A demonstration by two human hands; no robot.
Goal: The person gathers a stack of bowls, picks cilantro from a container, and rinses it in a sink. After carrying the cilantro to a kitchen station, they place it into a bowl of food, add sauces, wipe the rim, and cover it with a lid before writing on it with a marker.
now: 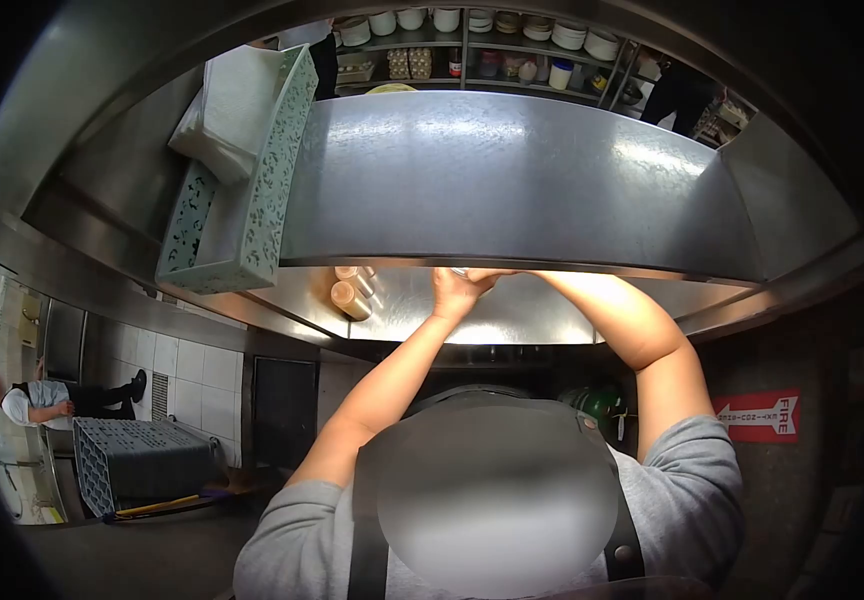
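Note:
Both arms reach forward beneath the front edge of a steel shelf [512, 180], and my hands meet over the lit steel counter [522, 315]. My left hand [454, 294] is closed, its fingertips partly hidden by the shelf edge. Against it lies my right hand [492, 276], mostly covered by the same edge, with its visible fingers bent. A small pale, shiny bit shows between the hands, too little to name. Left of them, several light-brown squeeze bottles [352, 298] sit on the counter.
A patterned green bin [277, 190] holding white paper sheets [237, 110] stands on the shelf's left. Stacked bowls [567, 37] fill a rear rack. A grey crate [147, 460] and a seated person [42, 403] are at left. A red fire sign [760, 415] is at right.

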